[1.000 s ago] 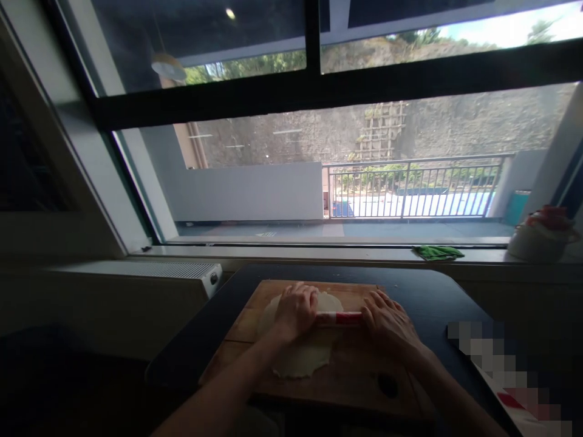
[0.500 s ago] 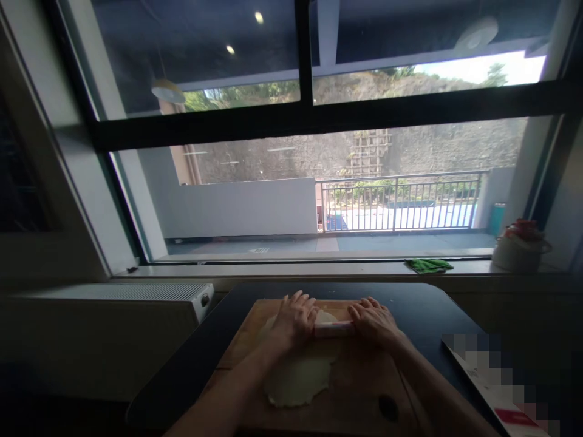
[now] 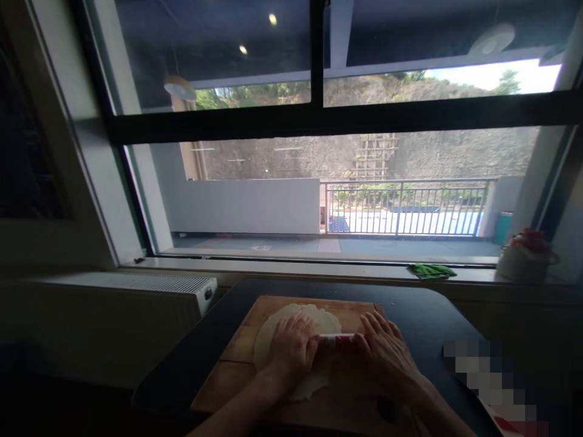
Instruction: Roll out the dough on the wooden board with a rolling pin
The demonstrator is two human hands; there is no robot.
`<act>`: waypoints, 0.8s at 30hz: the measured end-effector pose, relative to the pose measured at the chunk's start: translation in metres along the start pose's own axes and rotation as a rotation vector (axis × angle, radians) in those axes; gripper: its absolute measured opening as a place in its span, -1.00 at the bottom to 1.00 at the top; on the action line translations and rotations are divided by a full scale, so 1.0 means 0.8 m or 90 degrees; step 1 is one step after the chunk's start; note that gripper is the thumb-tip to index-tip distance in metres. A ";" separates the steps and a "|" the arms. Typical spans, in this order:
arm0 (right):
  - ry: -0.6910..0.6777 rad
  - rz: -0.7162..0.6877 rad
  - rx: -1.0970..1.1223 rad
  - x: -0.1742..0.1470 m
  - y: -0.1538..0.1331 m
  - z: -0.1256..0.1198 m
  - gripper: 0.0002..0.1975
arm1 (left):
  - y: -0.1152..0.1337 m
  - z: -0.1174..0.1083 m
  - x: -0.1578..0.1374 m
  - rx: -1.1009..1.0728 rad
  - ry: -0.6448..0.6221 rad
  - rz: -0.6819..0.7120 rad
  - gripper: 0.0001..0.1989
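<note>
A thin, pale sheet of dough [image 3: 268, 334] lies on a wooden cutting board [image 3: 237, 352], its outline roughly round and uneven. Across it runs a short white-and-red rolling pin [image 3: 337, 341], visible only between my hands. My left hand [image 3: 296, 337] rests over the pin's left end, fingers reaching forward above the dough. Over the right end is my right hand [image 3: 382, 343], thumb against the pin and fingers stretched forward. Both palms hide the pin's ends. My forearms and hands cover part of the dough's near and right portions.
The board lies on a dark table [image 3: 410, 303] with rounded corners. Beyond it, a green cloth [image 3: 432, 271] and a pale jug with a red top [image 3: 528, 255] sit on the windowsill. A white radiator [image 3: 182, 283] stands left. A partly blurred packet [image 3: 489, 388] is at the right edge.
My hands and the rolling pin have come slightly nearer to me, and the fingers now reach farther forward. More of the pin's red marking shows. The view has shifted slightly.
</note>
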State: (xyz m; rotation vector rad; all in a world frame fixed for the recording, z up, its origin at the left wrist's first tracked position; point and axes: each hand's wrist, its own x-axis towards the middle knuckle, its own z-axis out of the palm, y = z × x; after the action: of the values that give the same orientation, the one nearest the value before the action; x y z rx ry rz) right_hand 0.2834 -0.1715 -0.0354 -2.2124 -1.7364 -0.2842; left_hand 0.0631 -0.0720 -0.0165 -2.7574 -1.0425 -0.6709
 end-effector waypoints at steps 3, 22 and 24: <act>-0.007 0.011 -0.002 -0.003 -0.003 0.001 -0.33 | 0.003 -0.002 -0.004 0.003 0.003 0.005 -0.55; -0.026 0.010 0.019 0.046 -0.008 0.002 -0.46 | -0.013 0.006 0.043 0.015 -0.047 -0.078 -0.53; -0.003 0.017 0.013 0.021 -0.011 0.002 -0.43 | -0.005 0.000 0.018 0.010 -0.026 -0.047 -0.50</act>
State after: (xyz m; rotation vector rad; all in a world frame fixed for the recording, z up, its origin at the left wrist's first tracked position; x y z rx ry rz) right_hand 0.2790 -0.1542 -0.0301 -2.2213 -1.7027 -0.2540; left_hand 0.0703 -0.0599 -0.0103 -2.7429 -1.1572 -0.6155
